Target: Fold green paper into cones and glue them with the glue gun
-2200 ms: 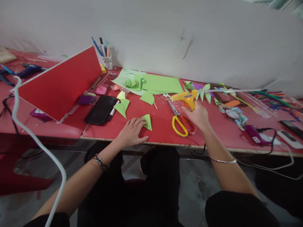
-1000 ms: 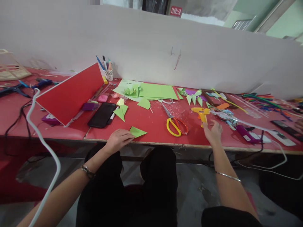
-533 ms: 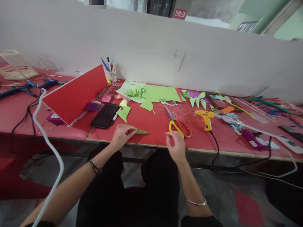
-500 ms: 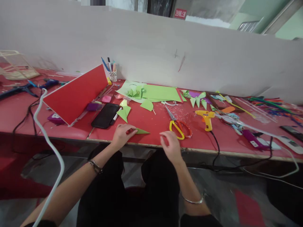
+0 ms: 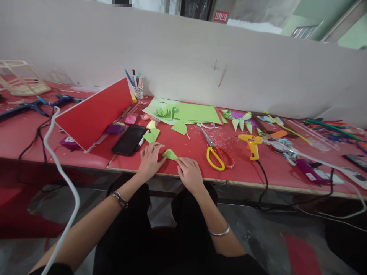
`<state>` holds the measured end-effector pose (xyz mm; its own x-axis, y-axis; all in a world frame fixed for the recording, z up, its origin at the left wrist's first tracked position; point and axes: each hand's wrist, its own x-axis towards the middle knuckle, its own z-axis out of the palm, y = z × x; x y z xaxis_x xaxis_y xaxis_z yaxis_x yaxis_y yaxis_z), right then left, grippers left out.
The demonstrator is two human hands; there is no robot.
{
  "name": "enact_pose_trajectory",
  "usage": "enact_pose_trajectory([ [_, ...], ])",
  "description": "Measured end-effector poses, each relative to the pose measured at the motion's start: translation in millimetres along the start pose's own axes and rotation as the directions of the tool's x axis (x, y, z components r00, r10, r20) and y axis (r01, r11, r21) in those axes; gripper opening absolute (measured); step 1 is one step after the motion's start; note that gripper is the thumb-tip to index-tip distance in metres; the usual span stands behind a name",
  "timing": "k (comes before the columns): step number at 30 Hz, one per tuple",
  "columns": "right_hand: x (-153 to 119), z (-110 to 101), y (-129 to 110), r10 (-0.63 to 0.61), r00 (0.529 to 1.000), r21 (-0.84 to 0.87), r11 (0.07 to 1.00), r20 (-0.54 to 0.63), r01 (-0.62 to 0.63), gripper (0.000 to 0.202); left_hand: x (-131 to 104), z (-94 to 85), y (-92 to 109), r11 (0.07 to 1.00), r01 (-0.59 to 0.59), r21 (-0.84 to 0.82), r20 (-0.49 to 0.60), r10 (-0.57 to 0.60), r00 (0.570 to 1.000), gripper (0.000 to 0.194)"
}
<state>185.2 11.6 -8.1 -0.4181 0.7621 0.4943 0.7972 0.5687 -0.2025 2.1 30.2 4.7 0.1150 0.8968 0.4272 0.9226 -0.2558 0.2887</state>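
Note:
A small folded piece of green paper (image 5: 170,154) lies near the table's front edge, between my two hands. My right hand (image 5: 190,173) pinches its right-hand tip, thumb and fingers together. Just off its left end is my left hand (image 5: 150,158), thumb and forefinger apart and nothing between them. Beyond my left hand sits another green paper piece (image 5: 151,135), next to a black phone (image 5: 129,140). A green leaf-shaped paper (image 5: 179,127) is farther back. To the right of my right hand lie scissors (image 5: 215,157) with one yellow and one red handle, blades apart.
A yellow glue gun (image 5: 250,144) lies right of the scissors, its black cord hanging over the edge. Green paper sheets (image 5: 197,113) are stacked at the back. On the left a red board (image 5: 96,112) leans upright, with a white cable (image 5: 59,160) passing before it.
My right hand has moved left and taken the paper's right tip. My left hand has let go of the paper's left end, and the paper has turned or opened out somewhat.

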Motion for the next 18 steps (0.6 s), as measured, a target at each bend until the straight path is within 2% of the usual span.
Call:
enact_pose_trajectory([
  [3, 1, 0, -1, 0.008, 1.0, -0.004, 1.0, 0.01, -0.008, 0.029, -4, -3.7, 1, 0.992, -0.125, 0.009, 0.045, 0.124, 0.991, 0.036],
  [6, 0, 0, -1, 0.009, 1.0, -0.006, 1.0, 0.022, -0.009, 0.029, -12, -6.8, 3, 0.941, -0.338, 0.014, 0.166, 0.331, 0.929, 0.04],
  [8, 1, -1, -1, 0.005, 1.0, -0.008, 1.0, 0.022, -0.005, 0.028, -16, -7.2, 3, 0.91, -0.413, 0.028, 0.218, 0.398, 0.891, 0.046],
  [12, 0, -1, -1, -0.006, 1.0, -0.002, 1.0, 0.009, 0.006, 0.027, -21, -6.1, 2, 0.892, -0.448, 0.063, 0.253, 0.42, 0.872, 0.05],
  [18, -3, 0, -2, 0.018, 0.999, 0.0, 1.0, -0.048, -0.018, 0.023, -23, -9.3, 0, 0.906, -0.409, 0.104, 0.271, 0.37, 0.889, 0.047],
])
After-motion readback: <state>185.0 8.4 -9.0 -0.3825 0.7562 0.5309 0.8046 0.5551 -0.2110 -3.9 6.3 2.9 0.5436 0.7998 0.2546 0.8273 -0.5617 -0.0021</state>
